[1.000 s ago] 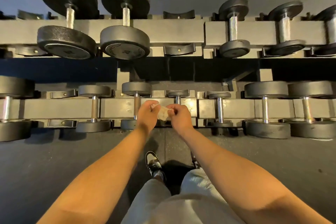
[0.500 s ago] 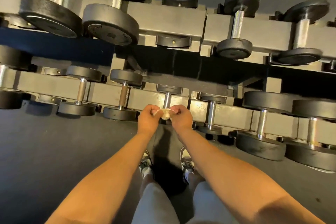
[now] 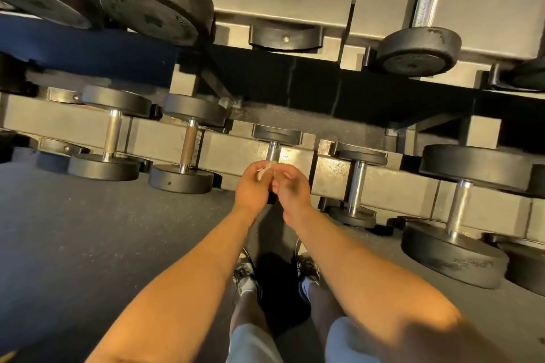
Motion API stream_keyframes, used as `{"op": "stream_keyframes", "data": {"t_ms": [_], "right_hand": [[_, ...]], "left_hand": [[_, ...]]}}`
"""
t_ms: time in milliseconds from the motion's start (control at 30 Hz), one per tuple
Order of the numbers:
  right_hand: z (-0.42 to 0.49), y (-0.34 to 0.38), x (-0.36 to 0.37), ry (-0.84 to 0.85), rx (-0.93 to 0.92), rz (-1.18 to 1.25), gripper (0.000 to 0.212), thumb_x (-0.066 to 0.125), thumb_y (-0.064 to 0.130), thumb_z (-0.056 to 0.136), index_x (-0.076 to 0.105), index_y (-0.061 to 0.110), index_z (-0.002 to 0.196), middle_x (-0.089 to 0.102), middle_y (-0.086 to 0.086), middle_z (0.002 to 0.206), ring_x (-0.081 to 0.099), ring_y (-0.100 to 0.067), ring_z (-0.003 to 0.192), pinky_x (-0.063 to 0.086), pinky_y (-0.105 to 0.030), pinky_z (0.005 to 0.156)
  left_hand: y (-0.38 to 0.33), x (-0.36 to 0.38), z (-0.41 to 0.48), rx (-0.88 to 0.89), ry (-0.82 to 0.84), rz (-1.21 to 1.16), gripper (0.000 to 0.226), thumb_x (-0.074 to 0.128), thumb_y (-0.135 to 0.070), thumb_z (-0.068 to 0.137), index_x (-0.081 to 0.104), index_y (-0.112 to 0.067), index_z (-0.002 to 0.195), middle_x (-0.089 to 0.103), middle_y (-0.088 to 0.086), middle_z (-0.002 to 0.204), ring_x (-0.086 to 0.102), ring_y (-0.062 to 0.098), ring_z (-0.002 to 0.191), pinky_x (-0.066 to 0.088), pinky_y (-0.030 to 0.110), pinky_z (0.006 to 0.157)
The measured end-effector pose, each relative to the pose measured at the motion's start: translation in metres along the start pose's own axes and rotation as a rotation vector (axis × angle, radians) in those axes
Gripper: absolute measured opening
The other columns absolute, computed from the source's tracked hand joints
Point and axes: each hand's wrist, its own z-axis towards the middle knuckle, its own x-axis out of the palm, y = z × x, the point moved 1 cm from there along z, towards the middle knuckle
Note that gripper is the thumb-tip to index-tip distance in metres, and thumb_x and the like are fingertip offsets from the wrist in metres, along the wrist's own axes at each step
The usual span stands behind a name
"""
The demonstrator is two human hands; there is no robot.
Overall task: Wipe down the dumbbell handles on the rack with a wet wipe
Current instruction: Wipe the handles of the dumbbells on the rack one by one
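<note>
Wet wipe [image 3: 263, 170] first: a small pale scrap, bunched and twisted thin, poking up out of the left hand [image 3: 252, 187], which pinches it between thumb and fingers. The right hand [image 3: 292, 186] is pressed right up against the left, fingers curled in towards the wipe, but whether it actually has hold of an end, I can't tell from here. Both hands hover just in front of the short chrome handle [image 3: 273, 151] of the smallest dumbbell on the lower tier of the rack [image 3: 236, 153], wipe close to the metal but not wrapped round it. So I read this as prep, re-bunching the wipe, not wiping yet. Next move, by my reckoning: open the wipe enough to wrap that bar, close the fingers round it and run it end to end, and it's a tight gap between the two heads. The left neighbour's handle [image 3: 188, 144] and the right neighbour's handle [image 3: 356, 186] sit either side, dark rubber floor [image 3: 88, 230] below
</note>
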Motion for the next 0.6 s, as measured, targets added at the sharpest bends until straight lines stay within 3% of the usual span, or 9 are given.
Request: {"op": "stream_keyframes", "data": {"t_ms": [100,167,233,300,400,467,533,600], "right_hand": [[0.021,-0.010,0.001,-0.068,-0.035,-0.036,0.020,0.053,0.012,0.101,0.072,0.015,0.108,0.067,-0.002,0.110,0.061,-0.013,0.099,0.048,-0.013,0.076],[0.035,-0.018,0.002,-0.065,-0.064,-0.065,0.024,0.049,0.010,0.102,0.069,0.014,0.114,0.066,-0.001,0.111,0.059,-0.008,0.095,0.045,-0.006,0.070],[0.049,-0.025,0.004,-0.032,-0.095,-0.077,0.026,0.048,0.011,0.102,0.067,0.014,0.120,0.067,-0.001,0.113,0.062,-0.012,0.100,0.051,-0.012,0.081],[0.061,-0.030,0.007,0.000,-0.148,-0.145,0.027,0.049,0.016,0.102,0.066,0.018,0.123,0.068,0.001,0.116,0.064,-0.016,0.107,0.052,-0.025,0.091],[0.073,-0.035,0.012,-0.045,-0.122,-0.101,0.024,0.049,0.010,0.102,0.069,0.024,0.103,0.066,0.012,0.104,0.061,-0.011,0.103,0.047,-0.014,0.087],[0.075,-0.035,0.014,-0.079,-0.091,-0.070,0.034,0.048,0.008,0.102,0.065,0.035,0.092,0.063,0.019,0.098,0.059,-0.006,0.099,0.043,-0.014,0.087],[0.075,-0.036,0.014,-0.061,-0.075,-0.089,0.032,0.047,0.012,0.104,0.065,0.037,0.096,0.062,0.019,0.099,0.058,-0.002,0.095,0.042,-0.016,0.084],[0.074,-0.039,0.012,-0.043,-0.053,-0.103,0.027,0.047,0.014,0.104,0.067,0.033,0.106,0.066,0.011,0.109,0.060,-0.005,0.100,0.046,-0.017,0.085]], "left_hand": [[0.016,0.002,0.028,0.034,-0.129,0.035,0.020,0.056,-0.013,0.100,0.068,-0.020,0.115,0.070,-0.001,0.110,0.065,0.016,0.101,0.054,0.033,0.093],[0.024,0.006,0.046,0.021,-0.219,0.051,0.022,0.055,-0.011,0.100,0.069,-0.018,0.116,0.069,-0.004,0.109,0.063,0.014,0.100,0.050,0.023,0.088],[0.026,0.014,0.063,0.037,-0.251,0.040,0.022,0.054,-0.010,0.100,0.069,-0.016,0.115,0.068,-0.004,0.106,0.062,0.012,0.097,0.047,0.012,0.081],[0.025,0.021,0.078,0.080,-0.256,0.007,0.021,0.054,-0.012,0.101,0.069,-0.018,0.114,0.069,-0.004,0.105,0.064,0.012,0.097,0.050,0.016,0.083],[0.024,0.026,0.094,0.123,-0.238,0.026,0.014,0.056,-0.017,0.101,0.068,-0.023,0.103,0.069,-0.007,0.096,0.064,0.007,0.087,0.052,0.021,0.078],[0.028,0.026,0.096,0.136,-0.194,0.069,0.013,0.060,-0.015,0.099,0.071,-0.023,0.101,0.071,-0.008,0.099,0.066,0.006,0.092,0.052,0.020,0.084],[0.036,0.025,0.092,0.170,-0.169,0.155,0.016,0.061,-0.010,0.098,0.073,-0.017,0.106,0.072,-0.007,0.103,0.066,0.006,0.094,0.049,0.012,0.086],[0.045,0.022,0.083,0.191,-0.162,0.233,0.017,0.058,-0.009,0.099,0.072,-0.015,0.108,0.071,-0.006,0.097,0.064,0.002,0.084,0.044,0.002,0.073]]}}
